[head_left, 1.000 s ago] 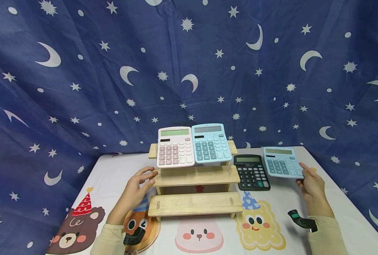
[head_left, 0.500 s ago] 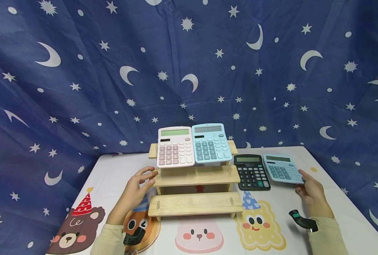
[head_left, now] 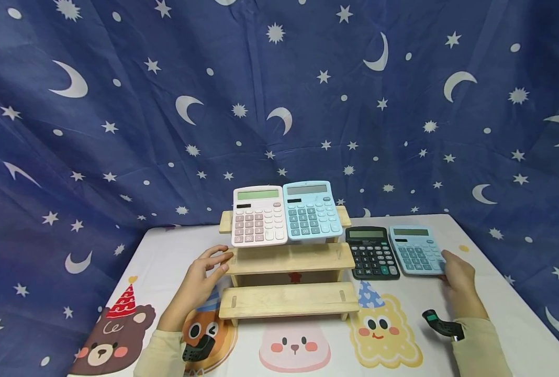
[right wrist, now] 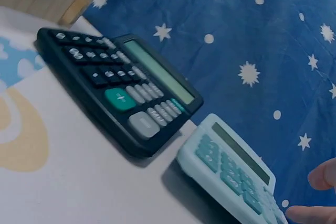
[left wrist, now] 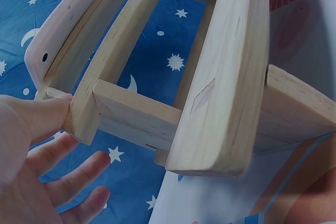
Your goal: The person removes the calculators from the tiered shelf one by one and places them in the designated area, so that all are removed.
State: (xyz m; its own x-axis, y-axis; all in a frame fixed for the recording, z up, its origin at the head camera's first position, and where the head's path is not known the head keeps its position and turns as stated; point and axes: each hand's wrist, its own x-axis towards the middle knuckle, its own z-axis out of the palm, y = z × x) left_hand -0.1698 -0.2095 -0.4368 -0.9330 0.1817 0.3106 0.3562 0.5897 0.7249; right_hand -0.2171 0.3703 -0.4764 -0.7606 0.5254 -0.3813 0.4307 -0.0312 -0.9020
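Note:
My left hand (head_left: 199,280) rests at the left end of the wooden three-step stand (head_left: 289,303), one fingertip touching the middle step, the other fingers spread apart. On the stand's top lean a pink-and-white calculator (head_left: 259,215) and a light blue calculator (head_left: 312,210), side by side. At the right, another light blue calculator (head_left: 416,250) lies on the table, keys up. My right hand (head_left: 459,272) is at its lower right edge. In the right wrist view, fingertips (right wrist: 310,214) show beside that edge, straight and apart; the rest of the hand is out of frame.
A black calculator (head_left: 372,254) lies between the stand and the light blue calculator on the table. The white tablecloth (head_left: 166,262) bears cartoon prints. Behind the table hangs a blue curtain (head_left: 242,146) with moons and stars.
My right hand has lowered the light blue calculator flat onto the table beside the black one, and its fingers have shifted at the edge. The left hand stays on the stand.

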